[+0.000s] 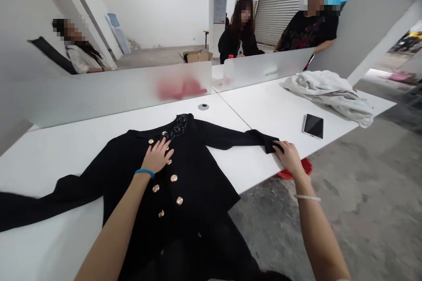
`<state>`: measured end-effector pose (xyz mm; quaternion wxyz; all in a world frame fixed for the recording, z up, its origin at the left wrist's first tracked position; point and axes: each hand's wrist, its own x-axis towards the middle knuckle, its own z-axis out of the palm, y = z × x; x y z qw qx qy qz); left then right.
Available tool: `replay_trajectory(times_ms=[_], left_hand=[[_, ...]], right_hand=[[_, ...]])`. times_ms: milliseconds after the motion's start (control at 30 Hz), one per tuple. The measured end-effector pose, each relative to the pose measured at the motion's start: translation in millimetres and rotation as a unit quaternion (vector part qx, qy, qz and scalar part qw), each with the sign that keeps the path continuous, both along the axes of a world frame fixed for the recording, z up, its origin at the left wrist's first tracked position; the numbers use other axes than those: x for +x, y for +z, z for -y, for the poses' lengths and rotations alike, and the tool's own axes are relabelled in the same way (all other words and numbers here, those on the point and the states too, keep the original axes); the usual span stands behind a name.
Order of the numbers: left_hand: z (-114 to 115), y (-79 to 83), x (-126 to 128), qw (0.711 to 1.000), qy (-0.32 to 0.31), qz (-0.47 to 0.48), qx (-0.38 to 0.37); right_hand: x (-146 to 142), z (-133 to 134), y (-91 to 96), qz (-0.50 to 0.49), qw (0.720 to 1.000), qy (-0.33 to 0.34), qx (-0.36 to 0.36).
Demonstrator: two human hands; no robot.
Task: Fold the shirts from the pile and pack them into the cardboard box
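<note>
A black jacket (204, 175) with two rows of gold buttons and a beaded ornament by its collar lies front up, sleeves spread to both sides. My left hand (157, 156), a blue band at its wrist, rests flat on the jacket's upper front among the buttons, fingers spread. At the cuff of the sleeve on the right, my right hand (287, 154) has its fingers closed round the fabric. The far end of the other sleeve runs out of view on the left.
Under the jacket is a white table (244, 171), with frosted dividers (125, 90) along its back. A phone (313, 126) and a pale bundled cloth (329, 92) lie to the right. Below the right edge shows something red (305, 167). Several people sit or stand beyond.
</note>
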<state>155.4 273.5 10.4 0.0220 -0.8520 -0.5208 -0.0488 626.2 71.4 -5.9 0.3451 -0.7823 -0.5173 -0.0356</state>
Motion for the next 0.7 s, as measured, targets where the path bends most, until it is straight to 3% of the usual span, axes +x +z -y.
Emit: replay_trajectory(times_ms=[67, 133, 200, 300, 367, 433, 500, 567, 633, 700], left_hand=[[1.0, -0.1, -17.9, 1.0, 0.028, 0.0, -0.009], [3.8, 0.4, -30.0, 0.999, 0.044, 0.0, -0.022], [6.9, 1.0, -36.1, 0.999, 0.048, 0.0, -0.025], [9.9, 1.1, -37.2, 0.998, 0.052, 0.005, -0.021], [10.6, 0.7, -35.6, 0.998, 0.058, 0.011, -0.018], [10.7, 0.1, -34.1, 0.998, 0.062, 0.014, -0.016], [10.6, -0.4, -33.5, 0.998, 0.061, 0.015, -0.014], [10.3, -0.9, -33.7, 0.998, 0.059, 0.016, -0.012], [9.8, -1.5, -34.1, 0.998, 0.059, 0.017, -0.01], [9.4, -2.0, -34.3, 0.998, 0.06, 0.019, -0.011]], right_hand=[[-6.6, -5.8, 8.3, -0.069, 0.997, -0.007, 0.027], [-6.3, -14.0, 22.4, -0.196, 0.976, -0.032, 0.084], [3.1, -23.6, 38.9, -0.364, 0.913, -0.052, 0.174], [24.7, -35.2, 58.0, -0.56, 0.78, -0.059, 0.272], [33.2, -38.1, 61.4, -0.615, 0.735, -0.058, 0.281], [32.4, -36.3, 56.3, -0.634, 0.719, -0.05, 0.28], [25.3, -30.9, 45.7, -0.641, 0.717, -0.029, 0.273], [17.6, -24.0, 34.5, -0.611, 0.751, -0.009, 0.25], [13.9, -18.0, 27.3, -0.536, 0.818, -0.015, 0.21], [14.6, -13.8, 26.4, -0.4, 0.899, -0.059, 0.167]])
